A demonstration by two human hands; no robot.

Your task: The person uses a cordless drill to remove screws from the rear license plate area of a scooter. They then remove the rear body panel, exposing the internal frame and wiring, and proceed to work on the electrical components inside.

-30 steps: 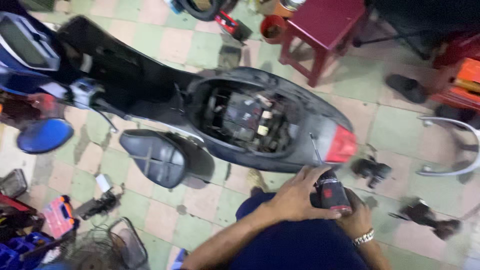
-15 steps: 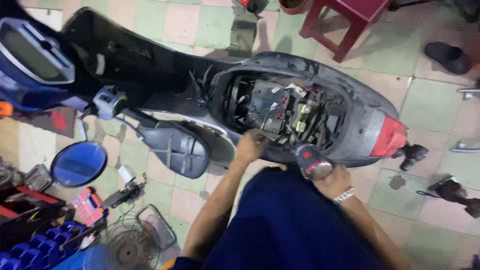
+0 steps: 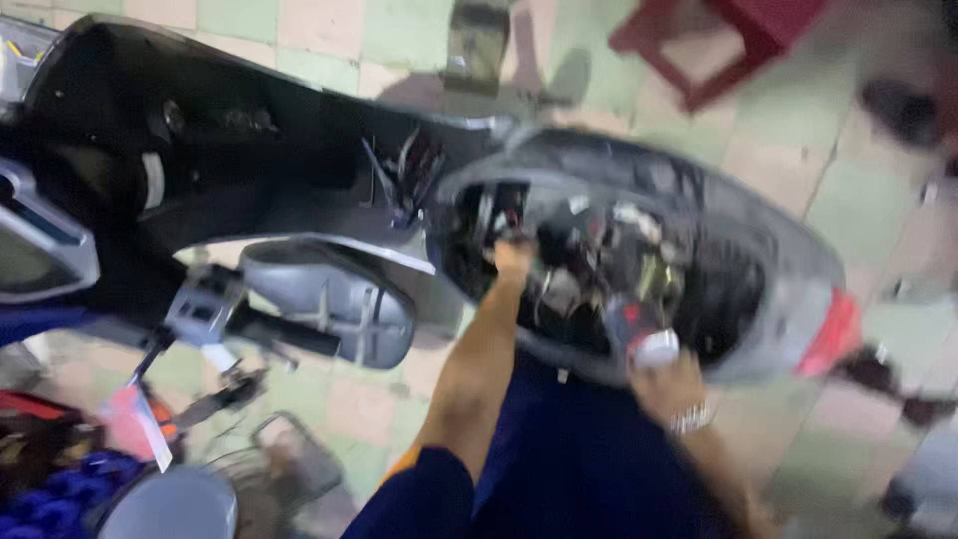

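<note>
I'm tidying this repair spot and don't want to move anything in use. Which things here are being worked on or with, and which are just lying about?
In use:
- scooter's open rear compartment, left hand reaching into it
- red-and-black power tool, held by right hand

Lying about:
- detached seat
- red stool
- wire basket
- blue bits

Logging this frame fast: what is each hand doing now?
Left hand: inside the dark grey scooter's open body; grip cannot be told.
Right hand: closed on a red-black power tool.

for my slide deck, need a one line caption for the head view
Left hand reaches into an opened scooter body while right hand holds a power tool.
</note>
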